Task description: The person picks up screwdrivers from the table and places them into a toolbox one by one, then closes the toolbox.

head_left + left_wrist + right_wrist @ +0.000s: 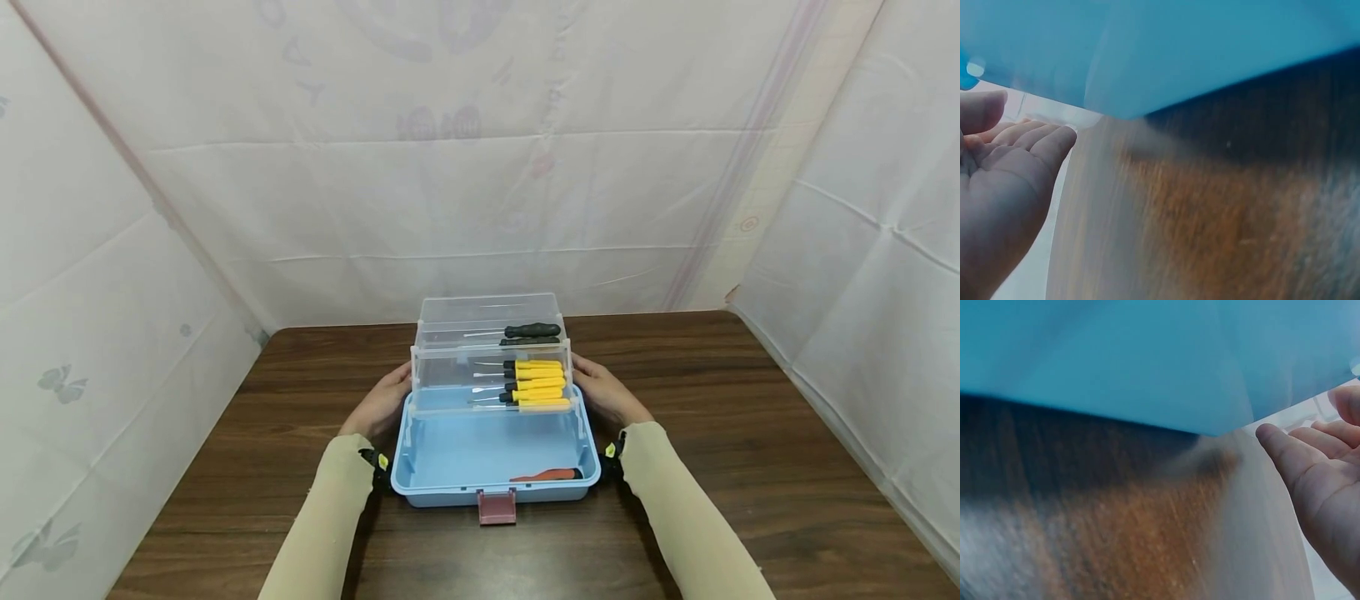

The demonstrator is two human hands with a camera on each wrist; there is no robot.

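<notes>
A light blue toolbox (450, 493) stands open on the table, its clear fold-out trays (450, 371) raised in steps behind the bottom tub. Several yellow-handled screwdrivers (536, 385) lie in the middle tray and black-handled ones (532, 331) in the upper tray. An orange-handled tool (547, 475) lies in the tub's front right corner. My left hand (384, 402) rests against the left side of the box at tray height, fingers straight. My right hand (602, 393) mirrors it on the right side. Each wrist view shows an open palm (1004, 162) (1322, 475) beside the blue wall (1147, 50) (1116, 356).
The brown wooden table (750, 433) is enclosed by white sheeting (480, 183) at the back and both sides. A pink latch (497, 507) hangs from the box's front edge, facing me.
</notes>
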